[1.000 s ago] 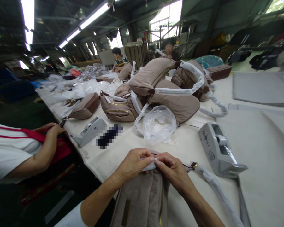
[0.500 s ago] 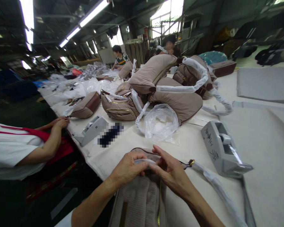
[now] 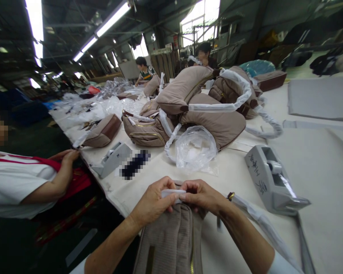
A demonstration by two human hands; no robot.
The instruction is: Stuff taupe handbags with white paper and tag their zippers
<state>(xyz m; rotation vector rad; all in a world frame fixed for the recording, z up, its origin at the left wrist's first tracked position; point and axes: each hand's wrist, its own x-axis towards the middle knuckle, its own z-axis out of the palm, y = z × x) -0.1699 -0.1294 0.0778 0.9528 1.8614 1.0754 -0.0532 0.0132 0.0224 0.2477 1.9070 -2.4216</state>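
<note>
A taupe fabric bag [image 3: 167, 238] with a gold zip lies at the table's near edge under both of my hands. Above its top end, a strip of white wrapping [image 3: 171, 192] is stretched between my fingers. My left hand [image 3: 153, 199] pinches the strip's left part between thumb and fingers. On the right part, the thumb and fingertips of my right hand [image 3: 201, 196] are closed too. What the strip covers is hidden. To the right runs a strap wrapped in white [image 3: 254, 217], with a gold-coloured clip at its upper end.
Grey tape dispensers [image 3: 270, 179] [image 3: 111, 158] stand to the right and left. Beyond are a crumpled clear plastic bag [image 3: 196, 146] and a heap of taupe bags [image 3: 185, 89]. A co-worker in a white shirt and red apron [image 3: 20, 182] is at the left edge.
My right hand has closed in, its raised fingers now curled to pinch the white strip. My left hand keeps its pinch. The co-worker's hands have shifted slightly at the table edge.
</note>
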